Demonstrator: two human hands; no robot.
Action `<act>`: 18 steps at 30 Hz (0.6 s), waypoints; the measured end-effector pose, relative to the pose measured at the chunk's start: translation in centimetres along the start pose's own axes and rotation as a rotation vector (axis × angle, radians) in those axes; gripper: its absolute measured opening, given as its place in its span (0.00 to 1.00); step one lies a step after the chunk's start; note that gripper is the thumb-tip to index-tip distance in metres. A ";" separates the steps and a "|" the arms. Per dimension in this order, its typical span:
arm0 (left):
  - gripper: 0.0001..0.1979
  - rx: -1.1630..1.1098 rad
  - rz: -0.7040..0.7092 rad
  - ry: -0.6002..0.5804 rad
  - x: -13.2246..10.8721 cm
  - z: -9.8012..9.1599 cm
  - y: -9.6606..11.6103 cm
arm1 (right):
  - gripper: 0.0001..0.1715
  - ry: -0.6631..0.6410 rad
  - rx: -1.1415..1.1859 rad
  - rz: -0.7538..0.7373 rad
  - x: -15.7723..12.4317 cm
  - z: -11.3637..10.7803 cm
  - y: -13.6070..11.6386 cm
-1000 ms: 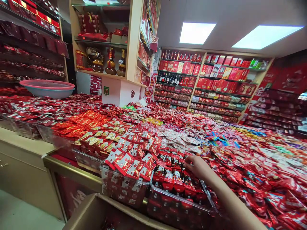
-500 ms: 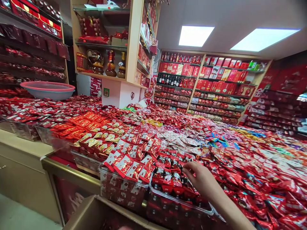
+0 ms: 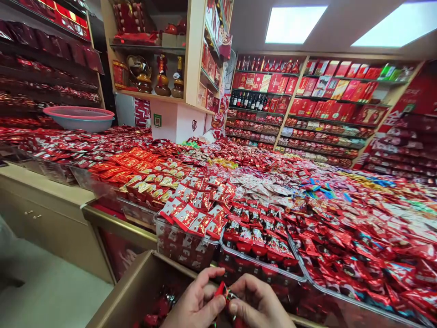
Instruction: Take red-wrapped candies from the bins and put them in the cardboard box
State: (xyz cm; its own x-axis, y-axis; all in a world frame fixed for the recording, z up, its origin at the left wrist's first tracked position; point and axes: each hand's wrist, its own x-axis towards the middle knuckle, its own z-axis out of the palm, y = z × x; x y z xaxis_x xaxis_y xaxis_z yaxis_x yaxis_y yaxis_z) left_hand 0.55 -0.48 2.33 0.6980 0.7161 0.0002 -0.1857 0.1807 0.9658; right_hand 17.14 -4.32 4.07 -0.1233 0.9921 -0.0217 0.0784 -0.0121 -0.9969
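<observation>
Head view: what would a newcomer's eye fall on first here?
Probably the mass of shiny, mostly red packets spread across the middle of the view. Next, at the bottom, the left hand and right hand hold a small red wrapper between their fingertips, beside an open cardboard box.

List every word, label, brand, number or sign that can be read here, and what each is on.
No text can be read with certainty.
Heart-shaped sign on the white pillar: possibly "囍", too small to confirm.
Green-edged sign: no legible words.
Held red packet: nothing legible.
Red-and-white packets: print too blurred.
Red boxes at the back: lettering too small.
</observation>
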 end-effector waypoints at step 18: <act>0.19 0.094 0.123 0.101 0.9 1.3 0.9 | 0.19 0.045 0.242 0.045 -1.3 -0.2 -1.3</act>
State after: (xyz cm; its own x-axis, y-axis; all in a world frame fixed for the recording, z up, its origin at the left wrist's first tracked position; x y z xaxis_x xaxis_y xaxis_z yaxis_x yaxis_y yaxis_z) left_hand 1.93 -0.59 3.57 0.6002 0.7938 0.0985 -0.1969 0.0272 0.9801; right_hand 17.36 -5.58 5.43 -0.0801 0.9944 -0.0682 -0.1570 -0.0802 -0.9843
